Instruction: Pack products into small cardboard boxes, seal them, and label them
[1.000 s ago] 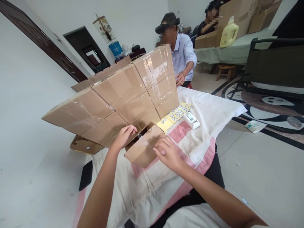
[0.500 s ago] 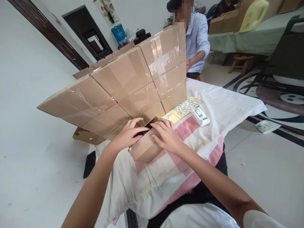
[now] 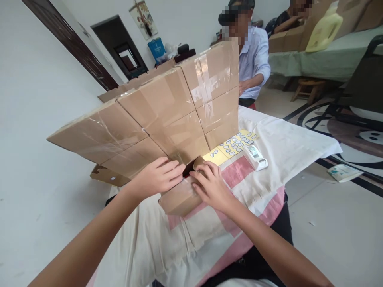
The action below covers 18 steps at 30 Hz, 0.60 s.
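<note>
A small open cardboard box (image 3: 179, 197) lies on a white and pink cloth (image 3: 269, 139) over the table. My left hand (image 3: 158, 177) rests on the box's left top edge, fingers curled over the dark opening. My right hand (image 3: 211, 185) presses flat on the box's near flap, fingers stretched toward the opening. Directly behind the box stands a wall of taped cardboard boxes (image 3: 161, 107). What is inside the small box is hidden.
A yellow sheet of small stickers (image 3: 231, 144) and a white handheld device (image 3: 254, 157) lie right of the box. A person in a light shirt (image 3: 254, 59) sits behind the stack. A flat cardboard piece (image 3: 106, 175) lies at the left. A chair (image 3: 359, 79) stands at right.
Both hands came together at the small box's opening. The left hand's fingers curled more over the top edge, and the view shifted slightly.
</note>
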Available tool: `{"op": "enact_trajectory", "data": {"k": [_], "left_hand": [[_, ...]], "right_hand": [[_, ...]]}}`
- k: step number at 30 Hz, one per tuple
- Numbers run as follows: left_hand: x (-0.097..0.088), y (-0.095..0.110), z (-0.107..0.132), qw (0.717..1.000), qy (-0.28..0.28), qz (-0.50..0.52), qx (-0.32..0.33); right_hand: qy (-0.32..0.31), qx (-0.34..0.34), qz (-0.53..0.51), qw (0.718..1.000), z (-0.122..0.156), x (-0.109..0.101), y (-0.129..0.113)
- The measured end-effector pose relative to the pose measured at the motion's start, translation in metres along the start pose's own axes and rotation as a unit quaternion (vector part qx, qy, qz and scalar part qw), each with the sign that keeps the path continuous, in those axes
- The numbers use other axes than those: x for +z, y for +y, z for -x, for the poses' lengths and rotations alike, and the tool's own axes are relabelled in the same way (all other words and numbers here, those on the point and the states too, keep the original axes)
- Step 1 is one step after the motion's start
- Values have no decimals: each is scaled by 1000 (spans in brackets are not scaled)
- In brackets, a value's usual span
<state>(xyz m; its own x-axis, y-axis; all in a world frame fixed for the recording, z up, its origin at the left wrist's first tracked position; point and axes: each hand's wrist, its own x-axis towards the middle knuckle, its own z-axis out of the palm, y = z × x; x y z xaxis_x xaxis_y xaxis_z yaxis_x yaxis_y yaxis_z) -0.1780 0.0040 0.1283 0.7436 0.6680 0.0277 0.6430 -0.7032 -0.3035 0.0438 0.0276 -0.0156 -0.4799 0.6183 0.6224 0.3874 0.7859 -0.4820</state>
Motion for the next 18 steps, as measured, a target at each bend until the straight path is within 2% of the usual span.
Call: {"op": "enact_trajectory", "data": {"k": [3, 6, 11, 15, 18], "left_hand": [[1, -4, 1, 997, 20, 76, -26], [7, -11, 5, 995, 33, 81, -46], [20, -23, 21, 993, 50, 74, -79], [28, -36, 33, 992, 36, 63, -101], [40, -44, 36, 988, 29, 111, -103]], "right_hand": [[-23, 3, 23, 999, -6, -4, -1], [-23, 3, 74, 997, -16, -9, -1], [-98, -77, 91, 988, -39, -15, 3], [-137, -61, 80, 985, -41, -8, 4], [-138, -63, 78, 985, -33, 0, 2]]}}
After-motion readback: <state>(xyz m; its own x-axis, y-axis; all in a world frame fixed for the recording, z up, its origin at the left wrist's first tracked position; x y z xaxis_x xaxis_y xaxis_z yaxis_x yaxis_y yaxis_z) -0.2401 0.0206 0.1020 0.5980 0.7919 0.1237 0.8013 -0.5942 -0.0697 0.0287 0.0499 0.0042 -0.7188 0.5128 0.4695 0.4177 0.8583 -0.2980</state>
